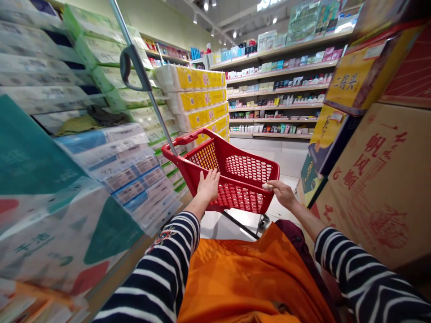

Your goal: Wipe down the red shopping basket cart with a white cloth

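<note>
Across the middle of the head view stands a red plastic shopping cart [242,195] with a perforated basket, turned sideways to me. My left hand [209,185] lies on the near side rim of the basket, fingers stretched out and apart. At the basket's right end, my right hand [283,194] is closed, pinching a small whitish wad [267,186], perhaps cloth or tissue, against or just by the rim. A metal pole [160,114] with a dark loop grip [134,67] rises at the cart's handle end; how it is fixed there I cannot tell.
Stacked tissue packs [131,175] line the left side. Yellow-and-white paper packs [198,96] are piled behind the cart. A large cardboard box [380,179] and yellow cartons [350,85] stand close on my right. Shelves of small products [279,85] span the back.
</note>
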{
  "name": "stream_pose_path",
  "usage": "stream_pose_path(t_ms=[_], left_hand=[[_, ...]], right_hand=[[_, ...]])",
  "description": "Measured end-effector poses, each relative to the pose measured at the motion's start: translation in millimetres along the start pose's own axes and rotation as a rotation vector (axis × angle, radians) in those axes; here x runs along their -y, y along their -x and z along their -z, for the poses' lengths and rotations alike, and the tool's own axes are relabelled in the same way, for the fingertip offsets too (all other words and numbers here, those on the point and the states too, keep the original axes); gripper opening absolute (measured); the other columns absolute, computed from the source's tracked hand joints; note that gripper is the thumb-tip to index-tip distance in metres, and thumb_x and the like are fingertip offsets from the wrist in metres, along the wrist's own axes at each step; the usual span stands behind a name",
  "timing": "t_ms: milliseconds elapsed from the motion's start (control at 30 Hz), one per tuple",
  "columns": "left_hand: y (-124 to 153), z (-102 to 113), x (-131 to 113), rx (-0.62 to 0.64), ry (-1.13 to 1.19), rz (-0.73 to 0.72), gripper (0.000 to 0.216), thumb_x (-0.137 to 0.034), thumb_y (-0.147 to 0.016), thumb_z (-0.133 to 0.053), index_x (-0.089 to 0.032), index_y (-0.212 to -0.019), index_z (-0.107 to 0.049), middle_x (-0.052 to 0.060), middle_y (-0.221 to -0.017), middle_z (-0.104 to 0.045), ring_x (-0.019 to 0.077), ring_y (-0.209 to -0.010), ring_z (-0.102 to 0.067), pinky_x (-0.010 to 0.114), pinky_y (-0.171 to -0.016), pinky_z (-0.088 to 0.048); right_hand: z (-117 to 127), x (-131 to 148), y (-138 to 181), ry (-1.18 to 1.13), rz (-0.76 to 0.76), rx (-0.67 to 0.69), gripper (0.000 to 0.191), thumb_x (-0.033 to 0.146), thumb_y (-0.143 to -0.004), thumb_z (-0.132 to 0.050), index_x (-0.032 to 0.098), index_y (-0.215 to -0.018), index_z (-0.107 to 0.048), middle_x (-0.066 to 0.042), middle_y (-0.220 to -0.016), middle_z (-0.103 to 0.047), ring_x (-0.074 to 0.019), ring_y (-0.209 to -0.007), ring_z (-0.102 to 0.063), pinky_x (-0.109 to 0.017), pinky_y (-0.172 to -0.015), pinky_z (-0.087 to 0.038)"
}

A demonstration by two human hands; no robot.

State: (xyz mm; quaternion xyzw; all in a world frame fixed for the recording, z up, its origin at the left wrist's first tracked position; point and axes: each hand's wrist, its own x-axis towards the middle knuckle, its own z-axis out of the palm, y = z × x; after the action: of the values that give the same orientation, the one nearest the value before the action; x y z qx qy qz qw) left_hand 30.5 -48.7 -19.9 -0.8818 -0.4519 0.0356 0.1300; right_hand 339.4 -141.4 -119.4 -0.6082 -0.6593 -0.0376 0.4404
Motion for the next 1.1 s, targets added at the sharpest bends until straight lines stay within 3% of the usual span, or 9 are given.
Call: stream_pose_path(t_ms=[233, 400, 633, 733, 900, 1000, 1100], left_hand=[[-4, 8, 7, 0.054, -0.037, -0.042, 0.068, -0.02, -0.079, -0.045, -0.017, -0.144, -0.025, 0.012, -0.151, -0.027, 0.0262, -0.14, -0.018, 0.058, -0.111, -0.006], [5, 2, 0, 0.03, -0.041, -0.011, 0.069, -0.02, -0.081, -0.045, -0.014, -0.145, -0.022, 0.013, -0.152, -0.025, 0.0288, -0.141, -0.015, 0.059, -0.111, -0.01], [15, -2, 2, -0.007, -0.051, 0.003, 0.065, -0.018, -0.083, -0.04, -0.016, -0.145, -0.023, 0.013, -0.151, -0.028, 0.0284, -0.14, -0.018, 0.059, -0.111, -0.011], [16, -3, 5, 0.005, -0.033, 0.007, 0.068, -0.015, -0.08, -0.041, -0.017, -0.145, -0.022, 0.011, -0.152, -0.024, 0.0271, -0.141, -0.015, 0.059, -0.11, -0.011], [14, -5, -2, 0.019, 0.011, 0.034, 0.075, -0.021, -0.078, -0.047, -0.015, -0.146, -0.018, 0.01, -0.155, -0.016, 0.027, -0.142, -0.01, 0.058, -0.112, -0.01], [14, -5, -8, 0.027, 0.013, 0.053, 0.076, -0.023, -0.078, -0.049, -0.015, -0.146, -0.017, 0.01, -0.155, -0.015, 0.0272, -0.142, -0.008, 0.057, -0.112, -0.01], [16, -4, -10, 0.03, 0.003, 0.066, 0.078, -0.024, -0.077, -0.05, -0.015, -0.146, -0.016, 0.01, -0.155, -0.015, 0.0274, -0.142, -0.008, 0.057, -0.112, -0.01]], right_hand=[[11, -9, -8, -0.021, -0.131, 0.014, 0.041, 0.02, -0.071, -0.038, 0.016, -0.096, -0.07, -0.006, -0.103, -0.07, -0.0205, -0.097, -0.064, -0.035, -0.091, -0.049], [4, 7, -6, 0.043, -0.18, -0.059, 0.042, 0.016, -0.073, -0.039, 0.018, -0.102, -0.069, -0.006, -0.105, -0.069, -0.0207, -0.1, -0.062, -0.037, -0.093, -0.048], [-37, 73, 24, 0.213, 0.068, -0.243, 0.044, 0.009, -0.081, -0.036, 0.013, -0.118, -0.06, -0.012, -0.121, -0.061, -0.0241, -0.118, -0.05, -0.045, -0.103, -0.037], [-39, 67, 27, 0.299, 0.103, -0.229, 0.041, 0.011, -0.085, -0.036, 0.012, -0.119, -0.059, -0.015, -0.123, -0.059, -0.0249, -0.117, -0.05, -0.045, -0.101, -0.038], [-31, 44, 20, 0.355, 0.012, -0.257, 0.04, 0.014, -0.085, -0.038, 0.013, -0.119, -0.058, -0.015, -0.121, -0.06, -0.0251, -0.114, -0.052, -0.045, -0.1, -0.038], [-44, 57, 9, 0.345, -0.006, -0.253, 0.041, 0.01, -0.083, -0.037, 0.014, -0.117, -0.06, -0.014, -0.118, -0.062, -0.0247, -0.113, -0.053, -0.045, -0.1, -0.037], [-67, 84, -6, 0.284, 0.083, -0.186, 0.042, 0.007, -0.083, -0.036, 0.014, -0.116, -0.061, -0.012, -0.12, -0.062, -0.023, -0.115, -0.052, -0.043, -0.102, -0.035]])
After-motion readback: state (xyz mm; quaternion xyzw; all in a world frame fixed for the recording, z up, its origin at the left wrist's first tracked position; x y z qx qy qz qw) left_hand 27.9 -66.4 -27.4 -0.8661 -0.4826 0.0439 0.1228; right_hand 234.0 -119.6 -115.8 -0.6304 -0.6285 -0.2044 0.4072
